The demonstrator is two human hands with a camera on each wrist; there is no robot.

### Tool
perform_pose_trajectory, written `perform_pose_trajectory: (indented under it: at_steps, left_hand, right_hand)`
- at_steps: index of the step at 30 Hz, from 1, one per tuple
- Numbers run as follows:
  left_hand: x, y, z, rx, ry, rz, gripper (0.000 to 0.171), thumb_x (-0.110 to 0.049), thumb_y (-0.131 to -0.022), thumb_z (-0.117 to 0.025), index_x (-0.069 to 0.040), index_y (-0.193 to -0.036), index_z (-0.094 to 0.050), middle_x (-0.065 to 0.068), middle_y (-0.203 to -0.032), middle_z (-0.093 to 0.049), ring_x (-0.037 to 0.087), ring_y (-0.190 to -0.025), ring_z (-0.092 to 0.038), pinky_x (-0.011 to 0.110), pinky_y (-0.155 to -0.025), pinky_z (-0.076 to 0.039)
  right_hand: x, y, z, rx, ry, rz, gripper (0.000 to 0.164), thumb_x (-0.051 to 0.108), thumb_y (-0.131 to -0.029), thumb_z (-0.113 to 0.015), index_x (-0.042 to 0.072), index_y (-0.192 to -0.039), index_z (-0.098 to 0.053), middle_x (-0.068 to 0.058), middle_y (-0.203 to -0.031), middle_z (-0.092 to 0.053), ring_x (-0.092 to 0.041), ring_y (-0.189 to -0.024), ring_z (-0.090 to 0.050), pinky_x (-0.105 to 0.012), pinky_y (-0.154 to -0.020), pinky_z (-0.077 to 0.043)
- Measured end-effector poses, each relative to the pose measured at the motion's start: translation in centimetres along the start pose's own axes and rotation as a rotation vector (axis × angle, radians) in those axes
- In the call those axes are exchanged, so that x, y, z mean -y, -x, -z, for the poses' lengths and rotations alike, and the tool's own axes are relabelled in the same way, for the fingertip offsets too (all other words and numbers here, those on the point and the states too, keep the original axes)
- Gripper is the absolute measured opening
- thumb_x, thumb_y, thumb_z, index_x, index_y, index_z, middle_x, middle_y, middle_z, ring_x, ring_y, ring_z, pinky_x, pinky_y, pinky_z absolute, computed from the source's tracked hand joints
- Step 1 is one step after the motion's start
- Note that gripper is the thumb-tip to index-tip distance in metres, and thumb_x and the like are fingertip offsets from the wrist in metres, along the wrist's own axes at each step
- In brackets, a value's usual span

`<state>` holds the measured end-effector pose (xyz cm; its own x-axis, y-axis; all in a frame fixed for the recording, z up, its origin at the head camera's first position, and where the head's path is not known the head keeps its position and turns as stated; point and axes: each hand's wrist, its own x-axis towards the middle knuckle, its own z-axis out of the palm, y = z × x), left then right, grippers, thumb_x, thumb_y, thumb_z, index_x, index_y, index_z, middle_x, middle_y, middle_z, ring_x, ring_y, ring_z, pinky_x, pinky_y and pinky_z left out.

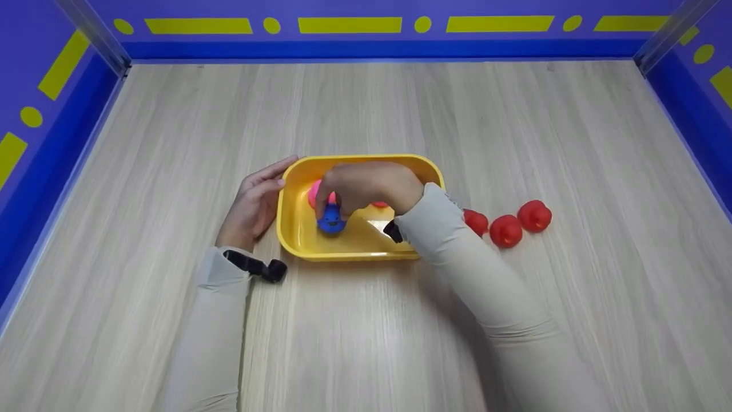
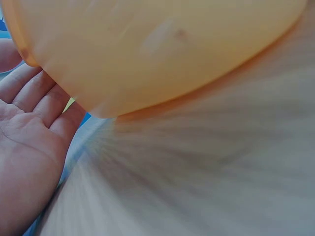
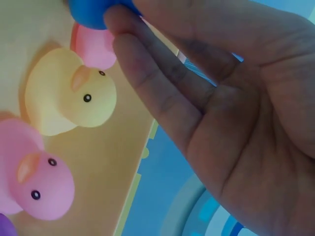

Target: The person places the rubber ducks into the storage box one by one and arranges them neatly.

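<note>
A yellow plastic tub (image 1: 366,256) sits on the table. My left hand (image 1: 251,203) rests against its left end, fingers fairly straight along the outer wall and thumb beside the rim. The left wrist view shows that palm (image 2: 29,147) facing the tub's side. Inside the tub, my right hand (image 1: 366,186) pinches a blue toy duck (image 1: 331,220) between thumb and fingertips, near the left end. A pink duck (image 1: 313,193) lies just behind it. In the right wrist view, a pale yellow duck (image 3: 64,96) and another pink duck (image 3: 37,169) are lined up in the tub.
Several red toy ducks (image 1: 506,231) stand on the table right of the tub, one partly hidden by my right sleeve (image 1: 486,274). A purple thing (image 3: 6,227) shows at the right wrist view's corner. Blue panels with yellow marks (image 1: 349,25) border the table.
</note>
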<state>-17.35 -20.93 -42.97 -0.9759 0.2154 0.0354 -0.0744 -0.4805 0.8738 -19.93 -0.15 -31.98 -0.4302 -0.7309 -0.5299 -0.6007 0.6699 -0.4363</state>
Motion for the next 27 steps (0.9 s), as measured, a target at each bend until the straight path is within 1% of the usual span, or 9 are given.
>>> perform_pose_trajectory:
  at_steps: [7, 11, 17, 20, 27]
  left_hand:
    - [-0.1, 0.0, -0.1, -0.001, -0.004, -0.005, 0.042, 0.006, -0.09, -0.042, 0.003, -0.129, -0.058, 0.004, -0.124, -0.064, 0.017, -0.117, -0.058, 0.027, -0.101, -0.048]
    - [-0.1, 0.0, -0.1, 0.001, -0.004, -0.009, 0.041, 0.006, -0.09, -0.043, 0.002, -0.127, -0.06, 0.004, -0.123, -0.064, 0.017, -0.116, -0.058, 0.026, -0.1, -0.048]
    - [-0.1, 0.0, -0.1, 0.001, 0.001, -0.01, 0.041, 0.006, -0.09, -0.043, 0.002, -0.127, -0.061, 0.004, -0.122, -0.065, 0.016, -0.114, -0.059, 0.026, -0.098, -0.049]
    - [-0.1, 0.0, -0.1, 0.004, 0.005, -0.009, 0.041, 0.007, -0.09, -0.042, 0.001, -0.127, -0.061, 0.004, -0.122, -0.065, 0.016, -0.112, -0.06, 0.026, -0.096, -0.051]
    - [-0.1, 0.0, -0.1, 0.002, 0.003, -0.005, 0.043, 0.007, -0.09, -0.042, 0.003, -0.129, -0.058, 0.005, -0.123, -0.064, 0.017, -0.115, -0.059, 0.027, -0.098, -0.05]
  right_hand:
    - [0.2, -0.7, -0.2, 0.006, 0.05, 0.005, 0.033, 0.004, -0.087, -0.068, 0.02, -0.115, -0.071, 0.003, -0.114, -0.063, -0.018, -0.1, -0.052, -0.031, -0.099, -0.047]
    - [0.4, -0.9, -0.3, 0.005, 0.054, 0.003, 0.034, 0.006, -0.087, -0.068, 0.021, -0.117, -0.07, 0.003, -0.115, -0.064, -0.018, -0.1, -0.053, -0.03, -0.1, -0.047]
    - [0.6, -1.0, -0.4, -0.003, 0.079, 0.054, 0.033, 0.005, -0.087, -0.068, 0.019, -0.116, -0.072, 0.003, -0.111, -0.067, -0.016, -0.094, -0.054, -0.027, -0.092, -0.05]
    - [0.6, -1.1, -0.5, -0.003, 0.091, 0.06, 0.031, 0.006, -0.086, -0.069, 0.019, -0.114, -0.072, 0.003, -0.108, -0.068, -0.015, -0.093, -0.055, -0.026, -0.091, -0.05]
    - [0.5, -1.2, -0.6, 0.006, 0.092, 0.045, 0.036, 0.007, -0.087, -0.069, 0.019, -0.12, -0.069, 0.003, -0.116, -0.066, -0.017, -0.098, -0.055, -0.028, -0.098, -0.048]
